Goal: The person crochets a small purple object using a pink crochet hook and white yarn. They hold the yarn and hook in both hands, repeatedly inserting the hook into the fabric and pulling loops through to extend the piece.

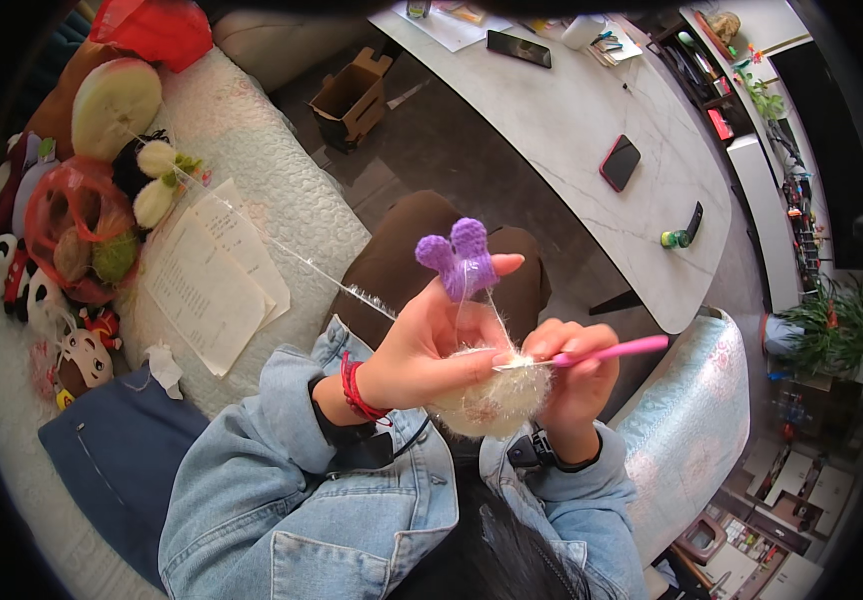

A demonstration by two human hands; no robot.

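Observation:
My left hand pinches a fuzzy cream crocheted piece near its top edge. A purple knitted finger guard sits on a raised finger of that hand, with pale yarn running over it. My right hand holds a crochet hook by its pink handle, and the metal shaft lies against the stitches at the edge of the piece. A strand of fluffy yarn stretches from the left hand up towards a round pale yarn cake on the sofa. The underside of the piece is hidden.
On the quilted sofa cover lie printed sheets, cream crocheted pieces, a red mesh-like bag of yarn balls, plush toys and dark blue cloth. A marble-patterned table holds phones. An open cardboard box stands on the floor.

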